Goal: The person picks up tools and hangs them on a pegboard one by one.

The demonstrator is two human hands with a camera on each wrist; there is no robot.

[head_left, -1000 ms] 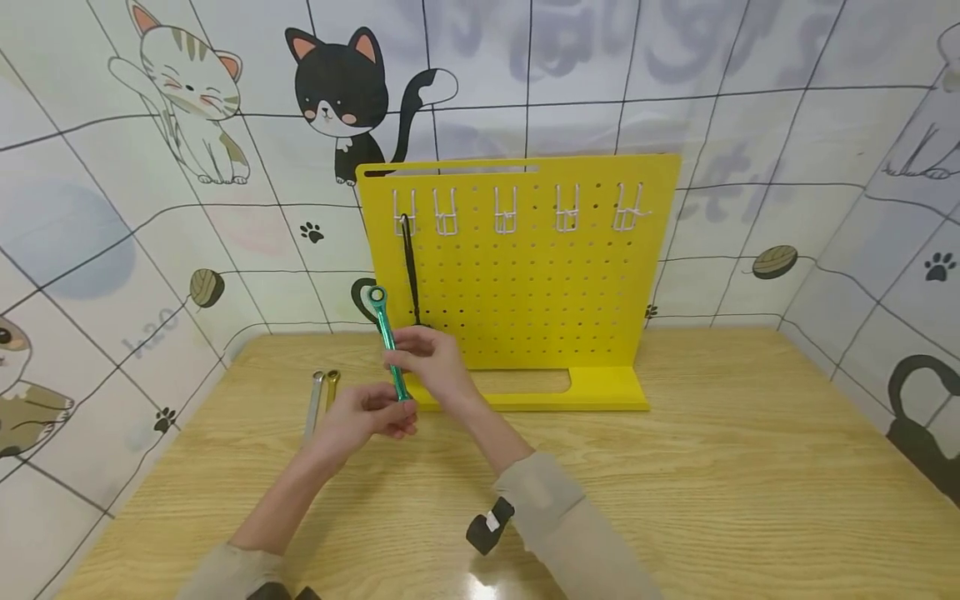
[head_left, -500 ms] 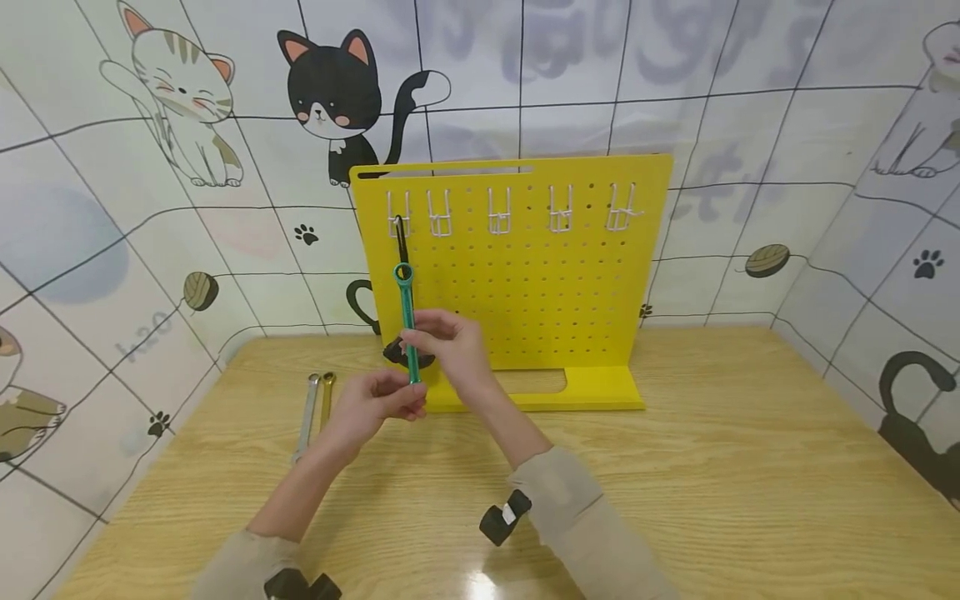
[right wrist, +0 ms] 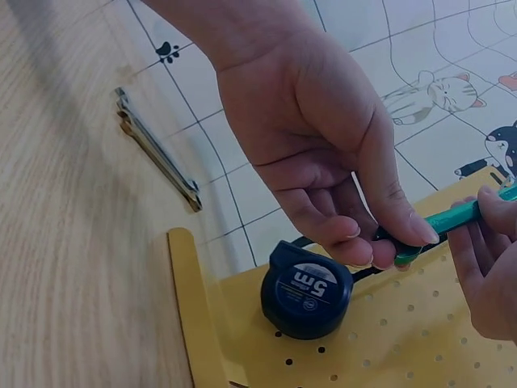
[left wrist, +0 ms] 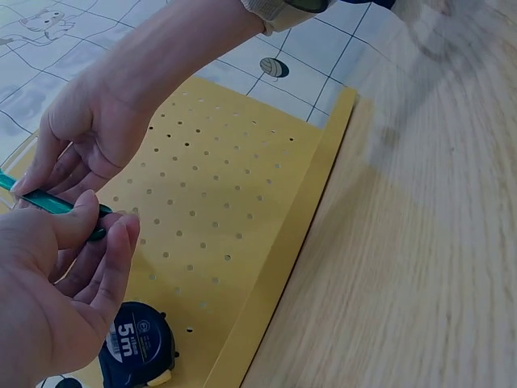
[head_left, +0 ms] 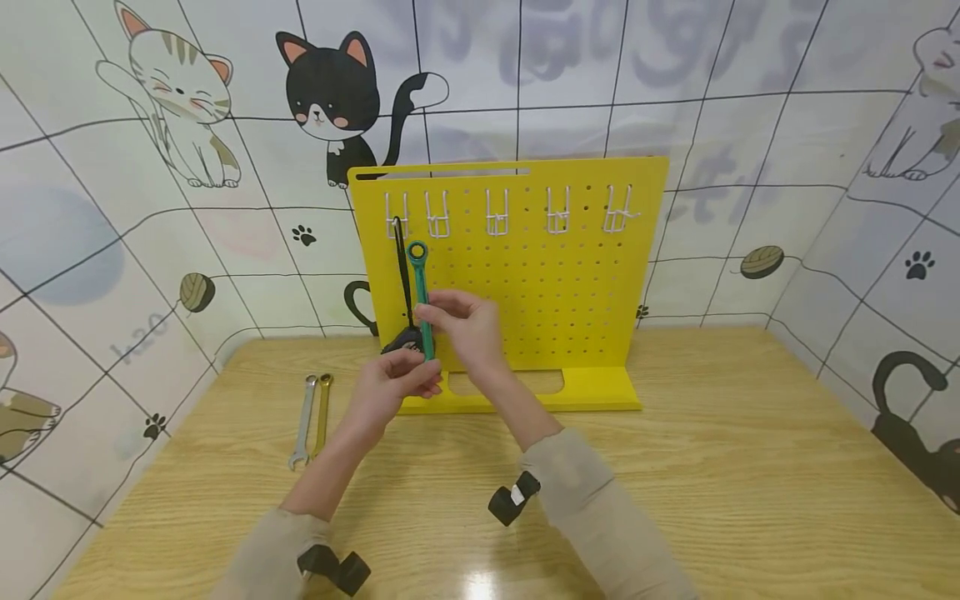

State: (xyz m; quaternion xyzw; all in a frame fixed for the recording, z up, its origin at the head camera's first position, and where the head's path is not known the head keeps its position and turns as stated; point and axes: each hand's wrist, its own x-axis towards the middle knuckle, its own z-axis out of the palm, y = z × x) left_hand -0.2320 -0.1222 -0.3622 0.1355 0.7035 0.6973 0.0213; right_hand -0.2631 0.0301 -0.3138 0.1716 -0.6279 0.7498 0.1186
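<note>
While our left hand [head_left: 390, 385] pinches the green ratcheting wrench [head_left: 422, 282] low, our right hand [head_left: 472, 329] grips it higher (a tape measure [right wrist: 307, 293] hangs just beyond our left).

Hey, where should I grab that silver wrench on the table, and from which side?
I'd pinch the silver wrench mid-shaft, coming from above on its left: its straight shaft lies along the table, and the gold wrench sits close on its right. The left hand, nearest, holds the green wrench.
</note>
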